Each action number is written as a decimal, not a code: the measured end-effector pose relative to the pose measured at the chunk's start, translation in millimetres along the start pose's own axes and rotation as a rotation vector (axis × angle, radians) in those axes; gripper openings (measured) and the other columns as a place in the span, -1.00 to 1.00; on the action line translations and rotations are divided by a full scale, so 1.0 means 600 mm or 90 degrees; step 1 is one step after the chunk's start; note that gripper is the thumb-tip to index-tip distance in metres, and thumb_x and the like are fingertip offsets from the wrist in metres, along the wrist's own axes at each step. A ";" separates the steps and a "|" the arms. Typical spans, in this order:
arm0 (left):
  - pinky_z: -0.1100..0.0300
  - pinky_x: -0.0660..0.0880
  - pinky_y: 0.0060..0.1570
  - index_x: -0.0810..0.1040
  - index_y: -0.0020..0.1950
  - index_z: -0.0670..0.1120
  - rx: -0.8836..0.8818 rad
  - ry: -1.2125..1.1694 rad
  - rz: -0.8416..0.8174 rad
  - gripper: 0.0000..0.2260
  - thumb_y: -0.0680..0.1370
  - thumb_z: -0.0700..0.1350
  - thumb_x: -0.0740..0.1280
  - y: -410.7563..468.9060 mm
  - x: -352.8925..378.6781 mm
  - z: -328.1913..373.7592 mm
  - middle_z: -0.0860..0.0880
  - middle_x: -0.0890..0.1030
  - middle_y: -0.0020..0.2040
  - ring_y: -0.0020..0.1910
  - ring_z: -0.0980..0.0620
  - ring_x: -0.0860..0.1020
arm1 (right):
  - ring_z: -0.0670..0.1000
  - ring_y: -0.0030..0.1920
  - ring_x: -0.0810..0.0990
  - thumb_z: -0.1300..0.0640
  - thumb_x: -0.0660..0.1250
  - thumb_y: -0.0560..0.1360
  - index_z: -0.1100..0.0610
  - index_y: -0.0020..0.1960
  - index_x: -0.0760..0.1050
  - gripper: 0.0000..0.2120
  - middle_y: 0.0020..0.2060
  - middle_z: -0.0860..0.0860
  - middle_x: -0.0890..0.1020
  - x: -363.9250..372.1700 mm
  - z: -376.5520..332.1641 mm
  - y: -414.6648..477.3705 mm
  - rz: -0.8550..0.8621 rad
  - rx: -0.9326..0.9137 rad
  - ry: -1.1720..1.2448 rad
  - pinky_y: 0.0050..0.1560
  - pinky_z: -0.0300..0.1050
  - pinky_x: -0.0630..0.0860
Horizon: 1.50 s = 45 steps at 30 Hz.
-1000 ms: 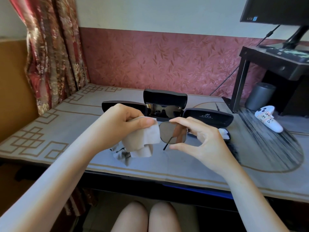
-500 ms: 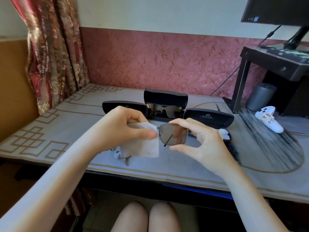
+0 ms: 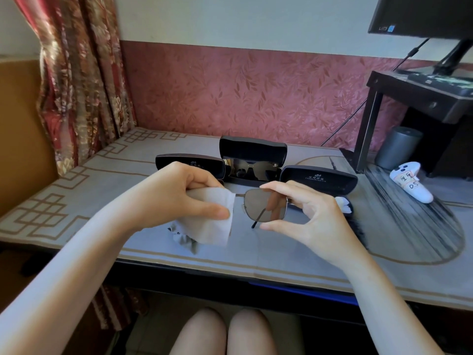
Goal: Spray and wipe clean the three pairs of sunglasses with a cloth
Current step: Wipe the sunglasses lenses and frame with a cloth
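- Wiping is the step in hand: the left hand (image 3: 179,198) pinches a pale folded cloth (image 3: 215,219) over one lens of the thin metal-framed grey-lensed sunglasses (image 3: 266,208), held above the worktop (image 3: 256,252).
- The right hand (image 3: 307,216) grips the other lens by its rim.
- Next move probably calls for switching lenses.
- Compared with a second ago, the cloth lies flatter.

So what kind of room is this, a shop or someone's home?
Most likely a home room with a desk: floral curtain at the left, patterned wallpaper behind, and a monitor on a stand at the right.
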State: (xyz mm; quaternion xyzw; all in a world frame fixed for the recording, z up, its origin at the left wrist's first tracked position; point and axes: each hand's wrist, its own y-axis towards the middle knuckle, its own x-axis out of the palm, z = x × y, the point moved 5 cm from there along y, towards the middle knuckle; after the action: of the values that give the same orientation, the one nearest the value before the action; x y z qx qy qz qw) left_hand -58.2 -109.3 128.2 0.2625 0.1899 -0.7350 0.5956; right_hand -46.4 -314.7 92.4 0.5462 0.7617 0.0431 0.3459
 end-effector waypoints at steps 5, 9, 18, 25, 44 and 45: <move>0.29 0.47 -0.23 0.68 -0.21 0.06 -0.006 0.007 -0.009 -0.90 0.32 -0.02 0.55 -0.001 -0.016 -0.003 0.07 0.70 -0.23 -0.27 0.19 0.63 | -0.01 0.13 0.54 -0.07 0.54 0.32 -0.16 0.20 0.56 -0.54 -0.02 -0.18 0.60 0.001 0.007 0.005 0.005 0.024 -0.003 0.31 0.24 0.34; 0.17 0.52 -0.13 0.70 -0.17 0.01 0.016 -0.029 0.012 -0.85 0.34 0.03 0.48 -0.003 -0.026 -0.008 0.01 0.71 -0.21 -0.20 0.07 0.66 | 0.01 0.14 0.55 -0.20 0.49 0.28 -0.17 0.21 0.56 -0.50 -0.01 -0.15 0.60 -0.001 0.008 0.007 0.010 0.028 -0.010 0.29 0.28 0.33; 0.31 0.51 -0.18 0.70 -0.10 0.01 0.020 -0.058 0.000 -0.78 0.33 0.07 0.49 -0.008 -0.043 -0.011 -0.01 0.72 -0.17 -0.18 0.11 0.65 | 0.09 0.04 0.54 0.10 0.55 0.34 -0.10 0.18 0.57 -0.56 -0.05 0.01 0.59 -0.006 0.000 0.003 0.000 0.005 0.047 0.23 0.16 0.44; 0.19 0.55 -0.13 0.67 -0.16 0.07 0.004 0.002 -0.072 -0.85 0.30 -0.06 0.54 -0.012 -0.040 -0.006 0.03 0.71 -0.19 -0.20 0.09 0.66 | 0.10 -0.01 0.53 -0.14 0.53 0.30 -0.16 0.20 0.56 -0.53 -0.11 -0.09 0.57 -0.005 -0.003 0.007 0.004 0.007 0.026 0.21 0.26 0.38; 0.53 0.42 -0.24 0.65 0.02 0.16 0.015 -0.019 0.051 -0.63 0.28 -0.12 0.60 0.003 -0.009 0.009 0.13 0.68 -0.13 -0.19 0.33 0.59 | 0.00 0.19 0.54 -0.36 0.43 0.29 -0.32 0.19 0.50 -0.51 0.05 -0.12 0.60 0.005 0.001 0.003 -0.016 0.053 -0.045 0.29 0.47 0.17; 0.54 0.41 -0.23 0.63 0.03 0.16 0.019 -0.006 0.055 -0.61 0.29 -0.12 0.60 0.004 -0.008 0.010 0.13 0.66 -0.11 -0.20 0.37 0.57 | 0.00 0.15 0.55 -0.21 0.50 0.33 -0.27 0.19 0.53 -0.56 0.01 -0.08 0.60 0.004 -0.002 0.002 -0.011 0.041 -0.023 0.33 0.37 0.23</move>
State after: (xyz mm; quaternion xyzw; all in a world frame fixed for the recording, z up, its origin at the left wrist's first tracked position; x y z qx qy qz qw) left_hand -56.4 -110.0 135.9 0.2758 0.1646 -0.7126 0.6237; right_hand -46.4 -311.8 93.0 0.5511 0.7611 0.0062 0.3421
